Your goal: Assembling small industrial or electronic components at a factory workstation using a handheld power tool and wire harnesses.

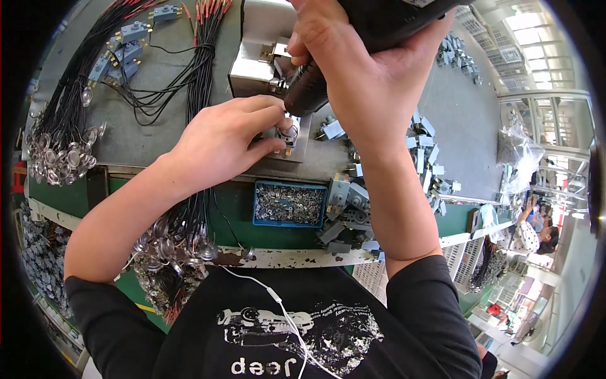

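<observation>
My right hand (pixel 372 79) is wrapped around a black handheld power screwdriver (pixel 382 28). The tool slants down, its dark nose close to the fingertips of my left hand (pixel 221 136). With thumb and fingers, my left hand pinches a small shiny metal part (pixel 290 131) on a flat metal plate (pixel 302 150). Brass-coloured terminals show beside the thumb; my fingers and the tool's nose hide the rest. Just behind stands a bright metal fixture (pixel 257 66) with brass-coloured pieces on its side.
Grey switch-like blocks (pixel 356 196) lie right of a blue tray (pixel 287 224) of small metal pieces. More grey blocks (pixel 129 47) sit at the back left. Bundled black wires (pixel 201 76) with red ends cross the bench; round metal caps (pixel 63 158) hang at its left edge.
</observation>
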{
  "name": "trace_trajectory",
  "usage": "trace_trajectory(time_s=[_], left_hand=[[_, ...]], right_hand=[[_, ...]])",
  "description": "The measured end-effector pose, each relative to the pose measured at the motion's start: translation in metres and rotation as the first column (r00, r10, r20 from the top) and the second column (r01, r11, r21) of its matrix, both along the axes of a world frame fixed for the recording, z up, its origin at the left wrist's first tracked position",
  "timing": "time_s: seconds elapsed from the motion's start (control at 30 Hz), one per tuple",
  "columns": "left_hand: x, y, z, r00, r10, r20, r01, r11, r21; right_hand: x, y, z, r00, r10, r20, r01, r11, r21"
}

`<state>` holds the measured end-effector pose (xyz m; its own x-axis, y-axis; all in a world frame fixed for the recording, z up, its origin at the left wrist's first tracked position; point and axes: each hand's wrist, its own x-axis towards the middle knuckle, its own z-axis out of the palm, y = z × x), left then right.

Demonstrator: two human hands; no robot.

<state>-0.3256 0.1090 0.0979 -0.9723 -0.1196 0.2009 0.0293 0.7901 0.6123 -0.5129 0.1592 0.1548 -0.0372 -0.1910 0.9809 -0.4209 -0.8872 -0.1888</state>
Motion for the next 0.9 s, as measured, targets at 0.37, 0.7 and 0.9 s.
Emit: trace_trajectory(time_s=[0.37,0.7,0.9], left_hand=[[0.005,0.001,-0.010,1.000,0.005,0.005,-0.006,0.997,0.076],[0.005,0.054,-0.005,0.825,-0.523,0.213,0.564,0.740,-0.366],[0.007,0.059,-0.019,0.759,-0.577,0.303,0.647,0.616,-0.449]], right_hand=[[0.052,0.045,0.007,0.765,-0.278,0.581,-0.112,0.830,0.546],[0.004,0.085,0.004,0.734,-0.392,0.555,0.011,0.824,0.567],[0.011,0.106,0.031,0.772,-0.393,0.499,0.098,0.850,0.517]])
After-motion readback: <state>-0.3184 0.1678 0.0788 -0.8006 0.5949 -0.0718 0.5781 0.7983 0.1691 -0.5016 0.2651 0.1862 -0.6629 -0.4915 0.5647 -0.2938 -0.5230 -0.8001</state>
